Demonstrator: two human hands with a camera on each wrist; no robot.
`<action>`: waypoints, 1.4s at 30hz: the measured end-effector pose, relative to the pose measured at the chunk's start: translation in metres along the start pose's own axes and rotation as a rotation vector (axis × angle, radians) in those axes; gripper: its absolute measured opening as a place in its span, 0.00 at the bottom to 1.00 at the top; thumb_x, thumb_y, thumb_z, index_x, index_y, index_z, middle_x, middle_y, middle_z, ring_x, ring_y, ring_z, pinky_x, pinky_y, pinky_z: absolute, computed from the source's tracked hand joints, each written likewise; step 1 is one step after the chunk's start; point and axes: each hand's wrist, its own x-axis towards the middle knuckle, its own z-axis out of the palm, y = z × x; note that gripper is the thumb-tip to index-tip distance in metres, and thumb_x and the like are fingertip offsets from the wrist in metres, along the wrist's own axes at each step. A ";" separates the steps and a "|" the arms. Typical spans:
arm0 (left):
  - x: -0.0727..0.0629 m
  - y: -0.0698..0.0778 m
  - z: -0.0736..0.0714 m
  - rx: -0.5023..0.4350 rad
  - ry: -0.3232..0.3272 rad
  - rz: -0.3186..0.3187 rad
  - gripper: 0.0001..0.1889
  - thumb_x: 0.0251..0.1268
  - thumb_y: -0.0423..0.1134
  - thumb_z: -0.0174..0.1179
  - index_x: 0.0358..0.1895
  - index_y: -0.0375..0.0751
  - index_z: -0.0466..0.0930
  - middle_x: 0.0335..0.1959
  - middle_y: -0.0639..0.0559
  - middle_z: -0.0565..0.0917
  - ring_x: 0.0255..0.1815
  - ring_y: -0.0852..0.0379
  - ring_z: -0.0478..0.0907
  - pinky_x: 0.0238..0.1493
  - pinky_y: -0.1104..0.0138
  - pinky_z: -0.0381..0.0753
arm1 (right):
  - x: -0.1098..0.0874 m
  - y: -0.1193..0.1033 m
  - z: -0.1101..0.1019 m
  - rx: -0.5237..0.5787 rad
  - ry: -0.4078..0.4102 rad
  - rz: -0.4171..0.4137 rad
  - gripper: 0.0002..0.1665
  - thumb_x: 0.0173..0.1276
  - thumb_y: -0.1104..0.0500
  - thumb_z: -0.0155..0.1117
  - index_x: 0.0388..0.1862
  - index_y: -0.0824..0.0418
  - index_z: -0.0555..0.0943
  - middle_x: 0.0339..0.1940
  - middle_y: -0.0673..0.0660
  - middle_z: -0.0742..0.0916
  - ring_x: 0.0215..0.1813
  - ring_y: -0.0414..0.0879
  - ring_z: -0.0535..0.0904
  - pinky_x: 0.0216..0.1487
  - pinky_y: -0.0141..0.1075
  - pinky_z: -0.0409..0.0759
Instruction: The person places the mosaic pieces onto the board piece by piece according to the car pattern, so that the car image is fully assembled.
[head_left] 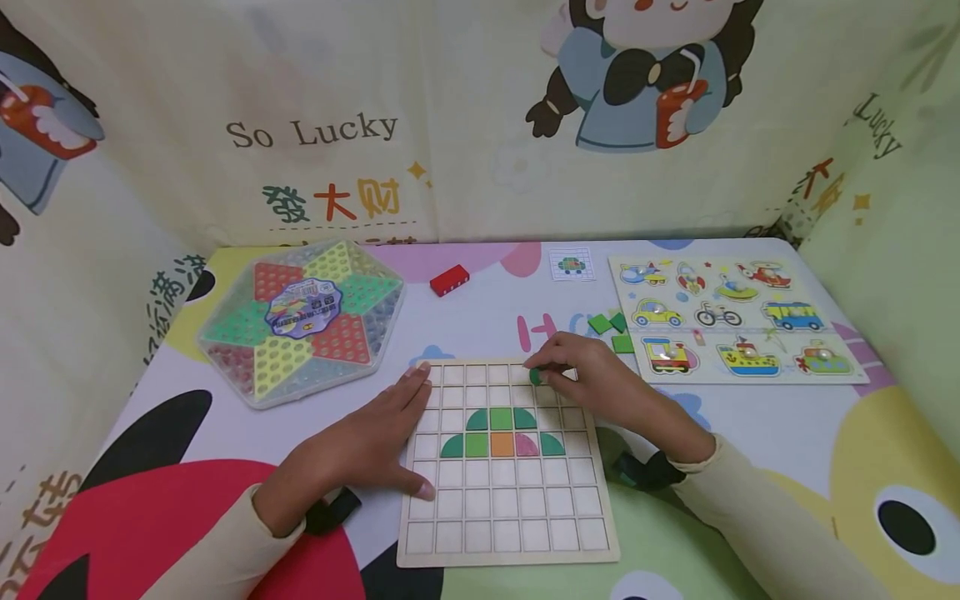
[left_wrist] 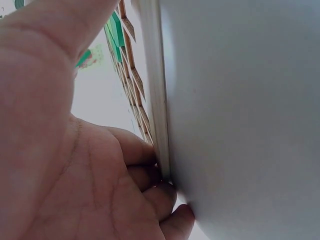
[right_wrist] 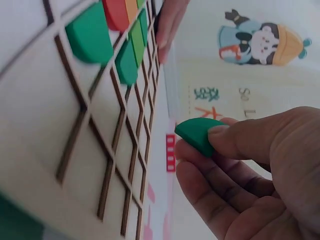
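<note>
My right hand [head_left: 600, 383] pinches a dark green rounded tile [right_wrist: 197, 132] between thumb and fingers, above the far right part of a wooden grid board [head_left: 513, 504]. Two rows of tiles sit in its middle cells: dark green rounded ones [head_left: 453, 447], light green squares [head_left: 477, 446], an orange square [head_left: 502, 445] and a pink rounded one [head_left: 527, 446]. Spread along the board's left edge, my left hand [head_left: 367, 442] touches it with fingers and thumb. The left wrist view shows those fingers [left_wrist: 160, 200] against the edge; it holds no tile.
Several loose green squares [head_left: 622, 343] lie beside a vehicle picture board [head_left: 750, 317] at the right. A small pattern card [head_left: 572, 264] and a red block [head_left: 450, 281] lie farther back. At the left rests a clear-lidded star game box [head_left: 300, 325]. Printed cloth walls surround the table.
</note>
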 end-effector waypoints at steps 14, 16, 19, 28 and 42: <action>0.000 0.001 -0.001 0.006 -0.001 -0.014 0.67 0.38 0.68 0.72 0.77 0.34 0.45 0.80 0.46 0.40 0.78 0.45 0.35 0.71 0.48 0.52 | 0.005 -0.024 0.027 0.146 -0.156 -0.046 0.14 0.66 0.68 0.66 0.50 0.60 0.85 0.43 0.47 0.84 0.43 0.39 0.78 0.43 0.33 0.81; 0.000 0.001 -0.001 0.005 -0.004 -0.018 0.67 0.38 0.68 0.72 0.77 0.35 0.45 0.80 0.47 0.40 0.78 0.45 0.35 0.71 0.47 0.53 | 0.006 -0.028 0.029 0.152 -0.166 -0.057 0.14 0.66 0.67 0.66 0.50 0.59 0.85 0.43 0.48 0.84 0.45 0.39 0.78 0.44 0.33 0.81; 0.001 0.001 -0.001 0.009 -0.006 -0.021 0.67 0.38 0.68 0.72 0.77 0.35 0.45 0.80 0.47 0.40 0.78 0.45 0.36 0.71 0.48 0.53 | 0.007 -0.032 0.033 0.164 -0.171 -0.085 0.13 0.66 0.68 0.66 0.48 0.59 0.86 0.43 0.49 0.84 0.45 0.38 0.78 0.43 0.32 0.80; 0.000 0.001 -0.001 0.021 -0.002 0.001 0.68 0.39 0.69 0.71 0.77 0.33 0.45 0.80 0.46 0.39 0.78 0.44 0.36 0.71 0.48 0.53 | 0.006 -0.048 0.051 0.219 -0.302 -0.101 0.09 0.66 0.66 0.67 0.45 0.58 0.87 0.40 0.43 0.84 0.38 0.36 0.76 0.41 0.29 0.79; -0.003 0.001 -0.002 0.026 -0.010 0.015 0.67 0.41 0.67 0.72 0.77 0.31 0.43 0.79 0.44 0.38 0.78 0.44 0.34 0.72 0.48 0.51 | 0.011 -0.065 0.079 0.127 -0.398 -0.094 0.10 0.65 0.65 0.68 0.43 0.55 0.88 0.32 0.39 0.81 0.35 0.32 0.74 0.40 0.24 0.76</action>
